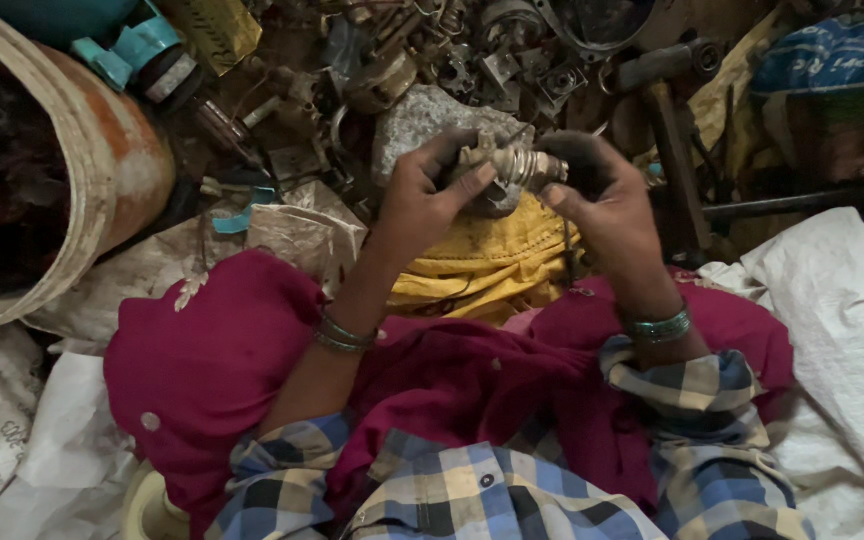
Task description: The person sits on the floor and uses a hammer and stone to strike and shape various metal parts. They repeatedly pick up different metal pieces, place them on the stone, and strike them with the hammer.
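Both my hands hold one small metal part [512,165], a grimy brass-and-steel piece with a ribbed, threaded end. My left hand [427,195] grips its left end, thumb on top. My right hand [602,200] closes around the ribbed right end, thumb pressing from below. The part is held above a yellow cloth [487,265] that lies over my lap. Bangles sit on both wrists, and checked sleeves are pushed back over a magenta garment [252,350].
A heap of scrap metal parts [452,60] fills the ground ahead, with a grey stone [422,115] just behind my hands. A large rusty drum [92,170] stands at left. White woven sacks [832,320] lie right and left. A dark metal bar [782,203] runs at right.
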